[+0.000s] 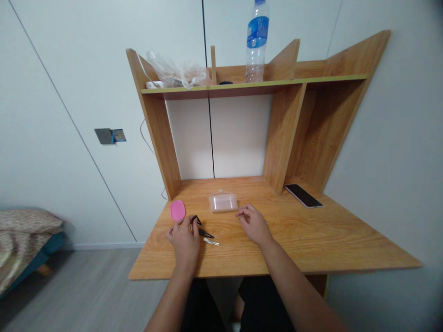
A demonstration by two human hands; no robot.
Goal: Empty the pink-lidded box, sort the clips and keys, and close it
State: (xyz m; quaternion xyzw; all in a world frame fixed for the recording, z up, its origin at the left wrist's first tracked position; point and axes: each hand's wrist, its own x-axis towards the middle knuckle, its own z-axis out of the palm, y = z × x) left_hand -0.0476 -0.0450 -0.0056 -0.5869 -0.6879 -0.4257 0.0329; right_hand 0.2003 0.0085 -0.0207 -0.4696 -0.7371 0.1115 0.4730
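Note:
My left hand [186, 237] is over the left part of the desk, its thumb and fingers closed on a small black hair clip [197, 220]. Just right of that hand, another black hair clip [206, 234] lies on the wood, and a silver hair clip [211, 241] rests in front of it. A clear plastic box [223, 202] stands near the middle. Beside the box's right end is my right hand [255, 224], loosely bent with its fingers a little apart and nothing visible in it. Behind my left hand lies a pink square dish or lid [177, 210].
A phone [303, 196] lies at the right, by the shelf unit's foot. The wooden shelf [238, 91] rises behind the desk [294, 249], carrying a water bottle [256, 41] and a plastic bag [180, 71]. A bed [27, 240] stands at the far left.

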